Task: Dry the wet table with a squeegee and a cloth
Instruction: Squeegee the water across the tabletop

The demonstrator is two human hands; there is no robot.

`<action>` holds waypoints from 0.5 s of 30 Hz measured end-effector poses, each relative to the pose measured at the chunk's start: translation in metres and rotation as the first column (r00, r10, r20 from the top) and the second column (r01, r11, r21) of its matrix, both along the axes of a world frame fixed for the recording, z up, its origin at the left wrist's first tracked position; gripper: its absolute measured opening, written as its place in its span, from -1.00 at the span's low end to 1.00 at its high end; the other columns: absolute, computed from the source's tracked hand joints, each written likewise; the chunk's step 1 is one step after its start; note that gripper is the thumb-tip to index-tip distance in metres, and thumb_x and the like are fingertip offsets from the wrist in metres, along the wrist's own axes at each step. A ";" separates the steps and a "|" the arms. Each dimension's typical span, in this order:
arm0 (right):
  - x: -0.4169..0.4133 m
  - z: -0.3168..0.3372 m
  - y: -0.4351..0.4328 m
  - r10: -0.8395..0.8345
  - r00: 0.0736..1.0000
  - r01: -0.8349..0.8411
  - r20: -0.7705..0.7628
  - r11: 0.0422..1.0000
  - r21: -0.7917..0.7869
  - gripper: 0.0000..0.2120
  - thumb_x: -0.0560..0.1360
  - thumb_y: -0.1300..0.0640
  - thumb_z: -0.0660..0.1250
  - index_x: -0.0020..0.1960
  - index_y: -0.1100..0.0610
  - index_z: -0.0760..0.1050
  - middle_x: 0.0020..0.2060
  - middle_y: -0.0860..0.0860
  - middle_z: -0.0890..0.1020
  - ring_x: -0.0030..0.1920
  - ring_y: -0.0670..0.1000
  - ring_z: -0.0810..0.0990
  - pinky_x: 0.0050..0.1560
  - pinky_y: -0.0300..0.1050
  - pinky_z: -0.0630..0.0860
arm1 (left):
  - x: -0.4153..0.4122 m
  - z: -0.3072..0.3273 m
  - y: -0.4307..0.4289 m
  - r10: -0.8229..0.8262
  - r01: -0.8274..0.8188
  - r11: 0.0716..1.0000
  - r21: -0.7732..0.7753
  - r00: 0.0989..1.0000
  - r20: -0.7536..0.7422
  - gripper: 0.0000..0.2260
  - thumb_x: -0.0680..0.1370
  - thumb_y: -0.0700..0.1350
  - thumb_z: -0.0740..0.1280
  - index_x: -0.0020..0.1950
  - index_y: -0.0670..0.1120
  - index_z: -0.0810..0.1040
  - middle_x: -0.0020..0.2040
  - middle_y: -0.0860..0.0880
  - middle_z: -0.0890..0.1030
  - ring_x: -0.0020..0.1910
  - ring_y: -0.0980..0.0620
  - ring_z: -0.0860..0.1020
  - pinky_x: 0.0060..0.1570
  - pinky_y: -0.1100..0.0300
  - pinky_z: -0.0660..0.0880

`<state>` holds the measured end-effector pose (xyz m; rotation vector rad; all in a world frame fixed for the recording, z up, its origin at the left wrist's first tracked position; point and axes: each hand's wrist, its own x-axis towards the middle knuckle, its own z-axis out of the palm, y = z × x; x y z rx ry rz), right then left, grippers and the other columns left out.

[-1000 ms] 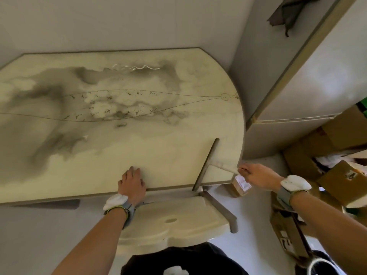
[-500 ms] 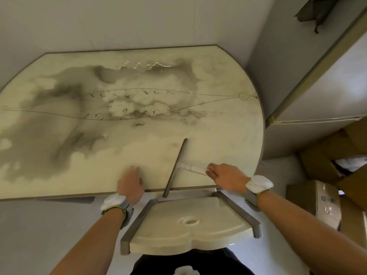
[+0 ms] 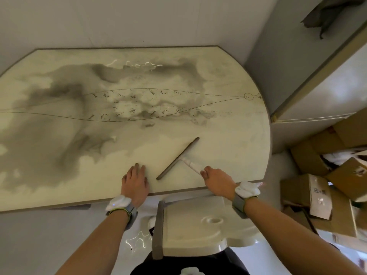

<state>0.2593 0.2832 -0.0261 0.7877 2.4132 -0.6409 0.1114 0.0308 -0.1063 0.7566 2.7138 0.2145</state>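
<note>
The cream table (image 3: 228,147) has a grey ink-wash pattern and a rounded right end; water glints near its far edge. A squeegee (image 3: 179,157) with a dark blade and a white handle lies slanted on the near right part of the top. My right hand (image 3: 217,180) grips the end of that handle. My left hand (image 3: 135,180) rests flat on the table just left of the blade, fingers straight. A dark grey cloth (image 3: 325,14) hangs at the top right, high on the wall side.
A cream stool (image 3: 198,231) with a hole in its seat stands below the table's near edge. A small puddle (image 3: 137,240) shines on the floor beside it. Cardboard boxes (image 3: 325,175) pile up at the right, next to a white cabinet (image 3: 327,100).
The squeegee has moved left and further onto the table, from its right edge towards the middle. My right hand followed it. My left hand has stayed flat at the near edge.
</note>
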 end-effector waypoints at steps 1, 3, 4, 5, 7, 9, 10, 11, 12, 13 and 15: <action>-0.006 0.001 -0.006 -0.027 0.999 0.027 -0.018 1.000 -0.002 -0.61 0.69 -0.08 -0.03 0.18 0.18 0.40 -0.03 0.19 0.61 -0.20 0.14 0.48 -0.18 -0.06 0.39 | -0.006 0.001 -0.004 -0.011 0.011 1.000 0.007 1.000 -0.009 -0.60 0.53 -0.14 0.28 0.36 -0.20 0.46 0.36 -0.26 0.45 0.29 -0.31 0.46 0.14 -0.20 0.45; -0.004 0.008 -0.006 -0.066 0.997 0.065 -0.042 0.998 -0.012 -0.62 0.69 -0.09 -0.02 0.16 0.18 0.39 -0.07 0.18 0.60 -0.20 0.14 0.51 -0.19 -0.06 0.39 | -0.014 0.001 -0.005 -0.029 0.029 1.000 0.004 1.000 0.005 -0.56 0.57 -0.11 0.28 0.44 -0.16 0.38 0.45 -0.22 0.35 0.40 -0.28 0.35 0.26 -0.19 0.36; 0.003 0.013 -0.005 -0.082 0.995 0.081 -0.049 0.996 -0.024 -0.63 0.69 -0.10 -0.02 0.14 0.17 0.39 -0.10 0.16 0.59 -0.20 0.16 0.54 -0.21 -0.05 0.41 | -0.017 0.000 -0.005 -0.041 0.041 0.999 -0.001 0.999 0.016 -0.52 0.58 -0.06 0.27 0.48 -0.13 0.33 0.50 -0.20 0.29 0.44 -0.26 0.28 0.32 -0.18 0.30; 0.011 0.016 -0.005 -0.098 0.994 0.096 -0.049 0.994 -0.045 -0.64 0.69 -0.11 -0.01 0.13 0.16 0.38 -0.13 0.15 0.59 -0.22 0.16 0.57 -0.25 -0.03 0.45 | -0.020 -0.001 -0.007 -0.047 0.047 0.999 -0.012 0.999 0.017 -0.50 0.59 -0.02 0.25 0.51 -0.11 0.28 0.52 -0.18 0.24 0.48 -0.24 0.23 0.36 -0.16 0.25; 0.026 0.025 -0.011 -0.118 0.993 0.116 -0.014 0.987 -0.113 -0.68 0.68 -0.08 0.03 0.12 0.15 0.37 -0.14 0.15 0.60 -0.33 0.13 0.61 -0.42 -0.02 0.54 | -0.023 -0.007 -0.015 -0.059 0.059 0.997 -0.043 0.998 0.009 -0.47 0.58 0.07 0.18 0.52 -0.09 0.26 0.53 -0.18 0.22 0.49 -0.23 0.21 0.37 -0.18 0.23; 0.035 0.026 -0.019 -0.095 0.994 0.103 0.056 0.981 -0.167 -0.74 0.67 -0.02 0.08 0.14 0.17 0.36 -0.12 0.16 0.61 -0.43 0.06 0.59 -0.54 -0.10 0.54 | -0.023 -0.011 -0.022 -0.095 0.095 0.994 -0.055 0.996 0.000 -0.43 0.54 0.13 0.09 0.49 -0.11 0.33 0.48 -0.22 0.30 0.43 -0.26 0.30 0.31 -0.22 0.31; 0.034 0.023 -0.025 -0.080 0.994 0.092 0.073 0.980 -0.176 -0.76 0.67 0.01 0.09 0.14 0.18 0.36 -0.11 0.16 0.60 -0.44 0.05 0.59 -0.53 -0.09 0.54 | -0.024 -0.012 -0.026 -0.114 0.114 0.992 -0.056 0.993 -0.003 -0.42 0.53 0.15 0.05 0.47 -0.12 0.35 0.46 -0.23 0.33 0.41 -0.26 0.34 0.28 -0.23 0.35; 0.028 0.021 -0.031 -0.071 0.995 0.082 0.070 0.981 -0.176 -0.75 0.67 0.01 0.08 0.14 0.19 0.35 -0.12 0.15 0.58 -0.41 0.07 0.58 -0.51 -0.07 0.55 | -0.025 -0.011 -0.028 -0.126 0.125 0.990 -0.060 0.992 -0.002 -0.41 0.53 0.15 0.03 0.46 -0.12 0.37 0.45 -0.23 0.35 0.39 -0.26 0.36 0.26 -0.23 0.37; 0.019 0.018 -0.038 -0.070 0.996 0.078 0.052 0.984 -0.158 -0.72 0.68 0.00 0.05 0.13 0.20 0.35 -0.14 0.13 0.57 -0.37 0.09 0.58 -0.46 -0.04 0.55 | -0.026 -0.010 -0.031 -0.134 0.134 0.989 -0.059 0.991 0.000 -0.41 0.53 0.15 0.02 0.45 -0.12 0.38 0.44 -0.24 0.36 0.38 -0.25 0.37 0.25 -0.23 0.38; 0.007 0.015 -0.046 -0.078 0.997 0.080 0.018 0.988 -0.130 -0.70 0.69 -0.02 0.02 0.11 0.21 0.35 -0.16 0.12 0.56 -0.33 0.12 0.57 -0.41 -0.01 0.53 | -0.026 -0.009 -0.034 -0.126 0.126 0.991 -0.053 0.992 -0.004 -0.42 0.53 0.15 0.02 0.44 -0.13 0.39 0.43 -0.24 0.38 0.37 -0.25 0.38 0.24 -0.23 0.39; -0.026 0.007 -0.061 -0.104 0.993 0.099 -0.057 0.991 -0.089 -0.70 0.70 -0.02 0.00 0.05 0.20 0.32 -0.14 0.18 0.60 -0.30 0.13 0.53 -0.35 -0.01 0.46 | -0.030 -0.006 -0.045 -0.077 0.078 0.995 -0.055 0.997 0.008 -0.43 0.52 0.14 0.03 0.43 -0.12 0.41 0.41 -0.24 0.39 0.35 -0.25 0.40 0.22 -0.24 0.40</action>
